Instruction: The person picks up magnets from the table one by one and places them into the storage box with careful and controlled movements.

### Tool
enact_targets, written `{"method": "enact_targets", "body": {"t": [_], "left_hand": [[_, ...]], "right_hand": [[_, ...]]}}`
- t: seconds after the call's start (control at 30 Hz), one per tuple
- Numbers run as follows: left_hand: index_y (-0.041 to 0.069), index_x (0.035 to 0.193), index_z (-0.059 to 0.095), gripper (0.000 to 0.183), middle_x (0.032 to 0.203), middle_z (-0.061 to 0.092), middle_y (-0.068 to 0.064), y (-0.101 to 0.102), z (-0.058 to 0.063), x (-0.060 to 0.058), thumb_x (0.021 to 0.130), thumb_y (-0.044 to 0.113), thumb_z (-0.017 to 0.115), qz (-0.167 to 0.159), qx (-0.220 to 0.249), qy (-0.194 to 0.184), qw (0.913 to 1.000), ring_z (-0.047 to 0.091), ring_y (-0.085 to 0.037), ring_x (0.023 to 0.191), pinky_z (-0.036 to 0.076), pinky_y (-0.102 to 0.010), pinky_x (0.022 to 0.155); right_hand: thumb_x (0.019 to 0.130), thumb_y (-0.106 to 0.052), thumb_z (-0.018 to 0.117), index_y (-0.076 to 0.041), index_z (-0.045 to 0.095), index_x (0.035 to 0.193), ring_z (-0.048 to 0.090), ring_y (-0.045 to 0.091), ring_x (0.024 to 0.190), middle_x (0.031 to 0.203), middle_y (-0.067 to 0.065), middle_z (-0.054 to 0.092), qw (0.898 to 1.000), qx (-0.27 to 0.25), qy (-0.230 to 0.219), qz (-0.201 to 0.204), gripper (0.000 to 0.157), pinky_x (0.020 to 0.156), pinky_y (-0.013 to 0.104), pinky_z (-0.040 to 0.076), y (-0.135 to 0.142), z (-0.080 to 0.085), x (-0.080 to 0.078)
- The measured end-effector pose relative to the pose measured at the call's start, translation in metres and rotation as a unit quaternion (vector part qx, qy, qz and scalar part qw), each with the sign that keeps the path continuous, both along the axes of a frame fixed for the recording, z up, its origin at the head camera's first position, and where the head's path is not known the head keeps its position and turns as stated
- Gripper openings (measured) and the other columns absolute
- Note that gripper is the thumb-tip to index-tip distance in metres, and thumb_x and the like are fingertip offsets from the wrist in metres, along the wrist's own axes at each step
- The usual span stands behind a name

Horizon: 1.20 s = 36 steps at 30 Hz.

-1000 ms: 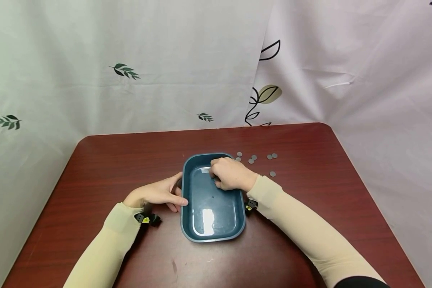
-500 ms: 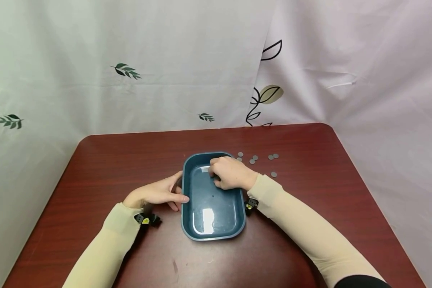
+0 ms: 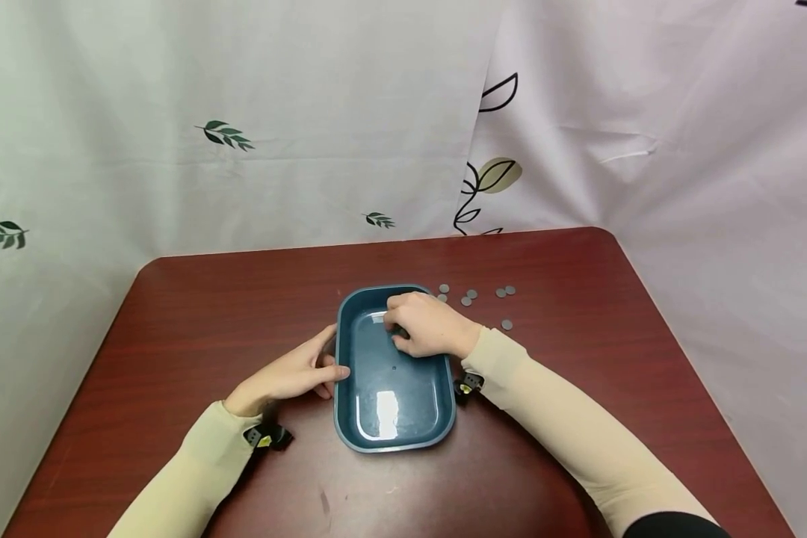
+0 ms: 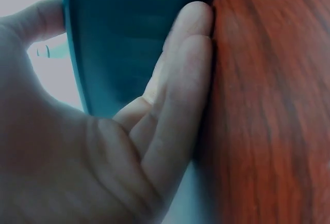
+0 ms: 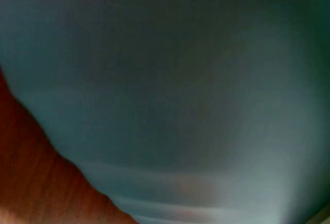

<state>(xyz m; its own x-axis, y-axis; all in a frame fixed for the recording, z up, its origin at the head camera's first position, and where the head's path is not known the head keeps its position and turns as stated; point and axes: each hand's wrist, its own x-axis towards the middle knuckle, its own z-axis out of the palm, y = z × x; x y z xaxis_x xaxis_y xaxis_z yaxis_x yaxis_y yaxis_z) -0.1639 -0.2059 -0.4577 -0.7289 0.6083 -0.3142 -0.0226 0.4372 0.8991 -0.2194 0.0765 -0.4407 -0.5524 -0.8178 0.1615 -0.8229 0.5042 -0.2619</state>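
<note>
A blue rectangular plastic tray [image 3: 393,403] lies on the table. My left hand [image 3: 292,375] grips its left side, thumb over the rim and fingers along the outer wall. In the left wrist view those fingers [image 4: 180,84] lie low against the tray, just at the tabletop. Over the tray's far right part, my right hand [image 3: 430,325] reaches in with curled fingers; I cannot tell what is between them. Only the tray's blurred wall [image 5: 154,105] fills most of the right wrist view.
Several small grey coin-like discs [image 3: 471,294] lie on the dark red wooden table [image 3: 242,299], beyond and right of the tray. One disc [image 3: 506,324] sits nearer the right forearm. A pale patterned cloth [image 3: 309,112] hangs behind the table.
My left wrist has shifted slightly down and to the left, with the thumb still on the rim. The right hand stays over the tray, its fingers a little farther left.
</note>
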Motion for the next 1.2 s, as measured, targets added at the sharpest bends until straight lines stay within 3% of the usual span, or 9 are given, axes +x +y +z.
{"method": "enact_targets", "body": {"t": [0.17, 0.47, 0.7, 0.9, 1.2], "left_hand": [[0.015, 0.167, 0.005, 0.090, 0.093, 0.075, -0.015, -0.001, -0.003, 0.000, 0.102, 0.024, 0.066, 0.001, 0.010, -0.002, 0.9999, 0.073, -0.029, 0.070, 0.066, -0.042, 0.069], [0.013, 0.167, 0.004, 0.090, 0.092, 0.076, -0.015, -0.008, -0.005, -0.003, 0.103, 0.027, 0.066, 0.003, 0.028, -0.039, 0.9989, 0.075, -0.029, 0.073, 0.066, -0.045, 0.072], [0.015, 0.168, 0.003, 0.091, 0.092, 0.074, -0.012, -0.012, -0.006, -0.004, 0.102, 0.027, 0.066, 0.011, 0.034, -0.062, 0.9975, 0.076, -0.027, 0.077, 0.066, -0.043, 0.076], [0.014, 0.168, 0.005, 0.091, 0.096, 0.074, -0.012, -0.013, -0.007, -0.004, 0.102, 0.028, 0.066, 0.013, 0.033, -0.073, 0.9967, 0.076, -0.025, 0.080, 0.066, -0.042, 0.078], [0.011, 0.167, 0.005, 0.091, 0.100, 0.074, -0.013, -0.014, -0.008, -0.006, 0.102, 0.028, 0.066, 0.011, 0.037, -0.075, 0.9965, 0.076, -0.025, 0.081, 0.066, -0.042, 0.078]], "right_hand": [[0.092, -0.016, 0.070, -0.013, 0.079, 0.096, 0.058, 0.012, 0.077, 0.090, -0.001, 0.065, 0.999, -0.032, -0.004, 0.007, 0.010, 0.070, 0.028, 0.053, 0.005, 0.002, 0.001], [0.090, -0.016, 0.074, -0.013, 0.079, 0.098, 0.059, 0.013, 0.082, 0.095, 0.000, 0.066, 0.998, -0.063, 0.014, 0.017, 0.010, 0.075, 0.030, 0.054, 0.015, 0.004, 0.003], [0.090, -0.020, 0.077, -0.014, 0.077, 0.105, 0.058, 0.014, 0.097, 0.108, -0.002, 0.063, 0.996, -0.086, 0.037, -0.007, 0.016, 0.085, 0.031, 0.052, 0.038, 0.010, 0.010], [0.088, -0.020, 0.077, -0.011, 0.076, 0.108, 0.057, 0.016, 0.095, 0.110, 0.000, 0.063, 0.993, -0.099, 0.062, -0.027, 0.022, 0.087, 0.034, 0.052, 0.063, 0.015, 0.012], [0.089, -0.021, 0.074, -0.011, 0.073, 0.115, 0.060, 0.019, 0.104, 0.111, 0.000, 0.062, 0.992, -0.083, 0.063, -0.075, 0.028, 0.096, 0.038, 0.054, 0.096, 0.009, 0.013]]}}
